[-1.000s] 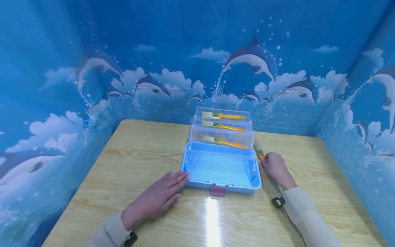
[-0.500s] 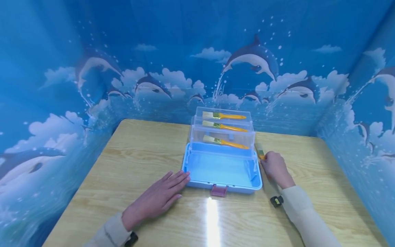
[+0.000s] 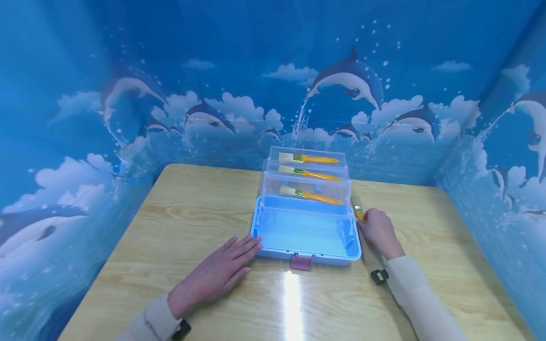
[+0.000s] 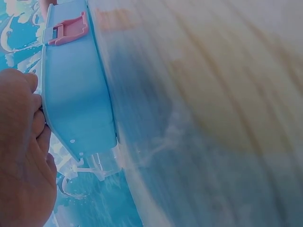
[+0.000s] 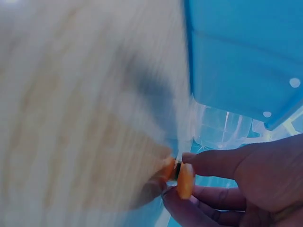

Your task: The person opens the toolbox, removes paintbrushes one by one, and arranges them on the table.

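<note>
A light blue box (image 3: pixel 307 259) stands on the table with its clear tiered trays (image 3: pixel 341 189) raised at the back. My left hand (image 3: pixel 219 272) lies with straight fingers, its fingertips at the box's front left corner. On the box's right side my right hand (image 3: pixel 379 233) pinches a paintbrush (image 3: pixel 359 213) with an orange handle and pale bristles pointing away from me. In the right wrist view, the handle's orange end (image 5: pixel 186 182) sticks out between thumb and fingers. The three tiers hold one similar paintbrush each: top (image 3: pixel 317 160), middle (image 3: pixel 320 176) and lowest (image 3: pixel 322 198).
A pink latch (image 3: pixel 301 262) hangs at the box's front. The wooden table (image 3: pixel 196 199) is bounded behind and at both sides by blue dolphin-print curtains (image 3: pixel 239 61). A bright reflection strip lies on the tabletop before the box.
My right hand and wrist have shifted very slightly left with the paintbrush, close along the box. My left hand stays at the corner.
</note>
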Available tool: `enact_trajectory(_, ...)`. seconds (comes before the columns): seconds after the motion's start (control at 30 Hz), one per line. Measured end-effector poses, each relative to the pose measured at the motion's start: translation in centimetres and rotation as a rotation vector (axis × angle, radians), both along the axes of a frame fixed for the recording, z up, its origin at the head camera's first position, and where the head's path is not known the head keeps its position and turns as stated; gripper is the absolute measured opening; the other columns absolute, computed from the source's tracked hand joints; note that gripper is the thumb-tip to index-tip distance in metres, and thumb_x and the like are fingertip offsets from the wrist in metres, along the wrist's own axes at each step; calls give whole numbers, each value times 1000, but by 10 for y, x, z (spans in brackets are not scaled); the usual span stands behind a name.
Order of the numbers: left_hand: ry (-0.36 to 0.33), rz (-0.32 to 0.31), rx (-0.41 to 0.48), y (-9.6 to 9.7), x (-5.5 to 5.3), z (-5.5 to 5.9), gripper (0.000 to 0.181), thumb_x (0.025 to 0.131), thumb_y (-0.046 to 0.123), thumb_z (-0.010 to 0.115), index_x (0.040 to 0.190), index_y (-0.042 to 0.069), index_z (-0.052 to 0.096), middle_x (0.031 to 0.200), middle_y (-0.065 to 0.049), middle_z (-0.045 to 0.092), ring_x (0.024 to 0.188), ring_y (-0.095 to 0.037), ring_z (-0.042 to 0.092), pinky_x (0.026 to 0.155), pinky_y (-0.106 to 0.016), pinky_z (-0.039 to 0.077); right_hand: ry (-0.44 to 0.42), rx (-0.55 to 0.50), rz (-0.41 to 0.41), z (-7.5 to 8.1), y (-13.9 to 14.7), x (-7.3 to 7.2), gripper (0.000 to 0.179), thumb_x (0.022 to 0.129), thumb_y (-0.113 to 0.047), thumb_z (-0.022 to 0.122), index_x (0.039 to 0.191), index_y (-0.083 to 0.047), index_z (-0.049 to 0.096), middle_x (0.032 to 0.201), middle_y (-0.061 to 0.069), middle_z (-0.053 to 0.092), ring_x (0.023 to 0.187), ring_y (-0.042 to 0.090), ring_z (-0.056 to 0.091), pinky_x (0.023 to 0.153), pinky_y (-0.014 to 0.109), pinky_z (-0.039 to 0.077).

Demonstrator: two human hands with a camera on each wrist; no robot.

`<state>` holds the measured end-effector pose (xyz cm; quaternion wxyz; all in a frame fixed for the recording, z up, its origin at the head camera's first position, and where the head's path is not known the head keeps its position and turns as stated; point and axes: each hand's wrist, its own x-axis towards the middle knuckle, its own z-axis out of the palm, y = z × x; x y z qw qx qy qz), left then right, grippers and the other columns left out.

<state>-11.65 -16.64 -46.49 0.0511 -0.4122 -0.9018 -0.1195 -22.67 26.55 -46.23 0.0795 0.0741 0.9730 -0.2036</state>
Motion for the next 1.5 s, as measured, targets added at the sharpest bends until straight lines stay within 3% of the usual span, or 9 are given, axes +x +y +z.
enact_trajectory(0.17, -12, 11, -3, 0, 0, 0, 53, 101, 36, 30, 150, 19, 16, 156, 4, 14, 142, -15, 15, 116, -41, 13, 64, 39, 12, 1, 2, 1, 39, 88, -27, 61, 100, 10, 62, 85, 21, 64, 67, 26, 59, 56, 35, 51)
enact_trajectory(0.5, 21, 7, 37, 0, 0, -3, 54, 100, 33, 37, 149, 17, 21, 156, 3, 17, 142, -16, 17, 114, -46, 19, 32, 45, -7, -1, 0, 2, 41, 88, -27, 62, 107, 9, 60, 97, 26, 64, 79, 31, 62, 65, 42, 54)
enact_trajectory(0.77, 36, -4, 30, -1, 2, -2, 53, 101, 33, 34, 149, 16, 21, 156, 3, 15, 142, -16, 16, 116, -42, 14, 8, 51, 15, 1, 3, 2, 41, 89, -27, 61, 108, 10, 59, 91, 22, 64, 67, 23, 59, 54, 32, 51)
enact_trajectory(0.97, 26, 14, 32, 1, 3, -2, 52, 101, 33, 33, 149, 16, 21, 156, 5, 15, 142, -16, 16, 116, -42, 14, 30, 72, 50, 4, 4, 0, 41, 89, -26, 62, 107, 10, 59, 94, 24, 64, 71, 25, 60, 61, 38, 53)
enact_trajectory(1.2, 32, 8, 22, 2, 3, -2, 52, 101, 32, 33, 149, 16, 20, 156, 2, 16, 142, -18, 17, 115, -46, 16, 37, 67, 61, 3, 3, 1, 39, 89, -24, 62, 105, 11, 61, 91, 22, 65, 68, 24, 59, 59, 37, 52)
enact_trajectory(1.5, 8, 16, 20, 3, 1, -1, 51, 102, 33, 31, 149, 17, 19, 156, 2, 16, 142, -18, 16, 114, -48, 18, -30, 44, 43, 4, 1, 3, 38, 91, -25, 57, 107, 10, 58, 74, 11, 60, 57, 18, 55, 45, 27, 45)
